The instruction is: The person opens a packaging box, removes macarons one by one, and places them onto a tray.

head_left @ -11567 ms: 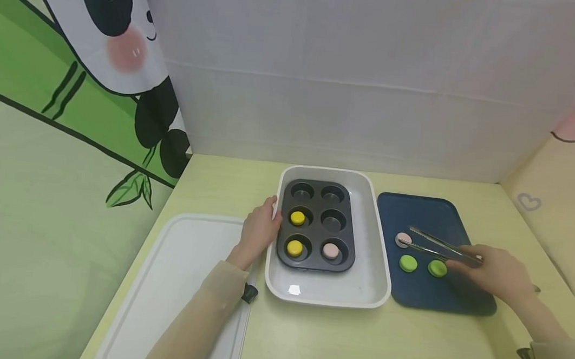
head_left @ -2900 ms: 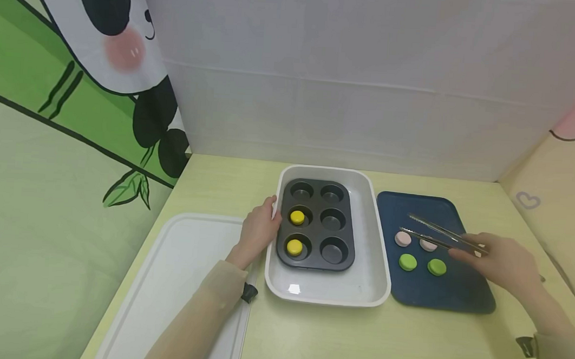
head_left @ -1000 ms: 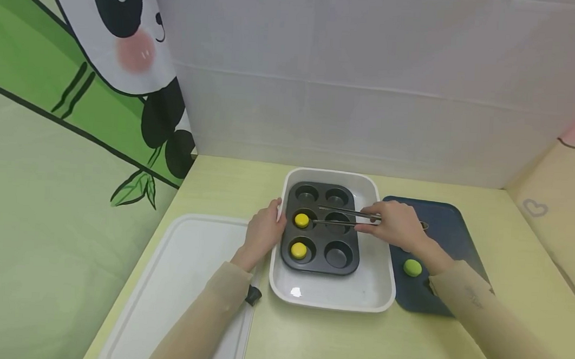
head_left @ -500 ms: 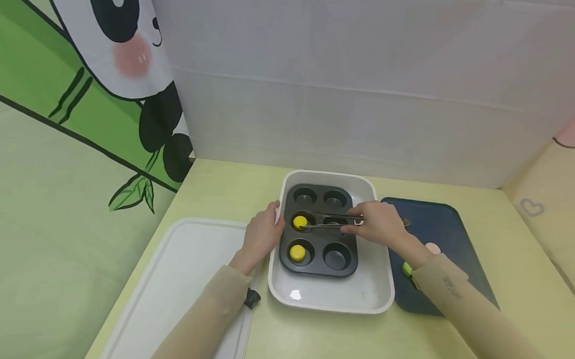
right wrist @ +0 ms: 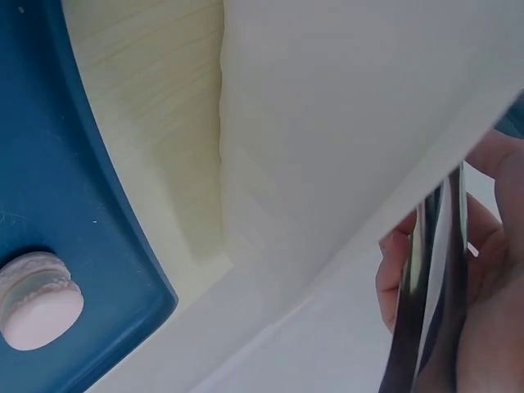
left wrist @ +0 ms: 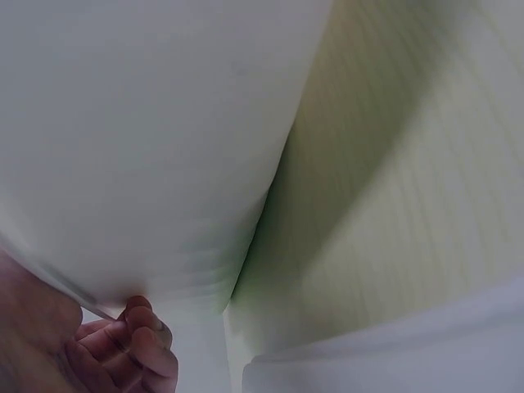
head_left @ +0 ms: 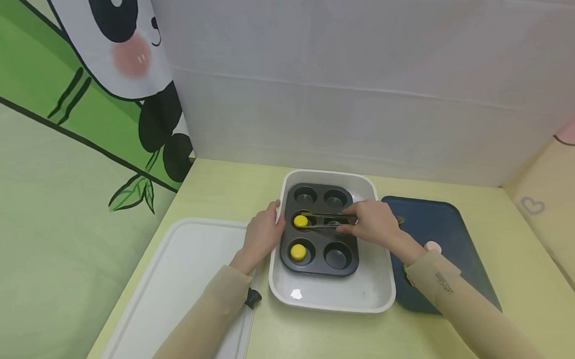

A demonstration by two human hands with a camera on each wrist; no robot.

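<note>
My right hand (head_left: 373, 223) grips metal tongs (head_left: 325, 221) reaching left over a dark muffin pan (head_left: 319, 238). The tong tips sit around a yellow macaron (head_left: 301, 221) in the pan's middle-left cup. A second yellow macaron (head_left: 298, 251) lies in the near-left cup; the other cups show nothing in them. The pan sits in a white dish (head_left: 330, 294). My left hand (head_left: 263, 233) holds the dish's left rim, its fingers (left wrist: 135, 348) curled under the dish wall (left wrist: 147, 147). In the right wrist view the tongs (right wrist: 430, 286) run between my fingers (right wrist: 495, 246).
A blue tray (head_left: 443, 223) lies right of the dish with a pink macaron (head_left: 432, 247) on it, the tray (right wrist: 49, 164) and macaron (right wrist: 37, 299) also seen by the right wrist. My right sleeve covers part of the tray. A white board (head_left: 184, 282) lies to the left.
A pink macaron went from the pan to the blue tray. My right hand then carried the tongs left over the pan, and the tips have come in around the upper yellow macaron. Left hand unmoved.
</note>
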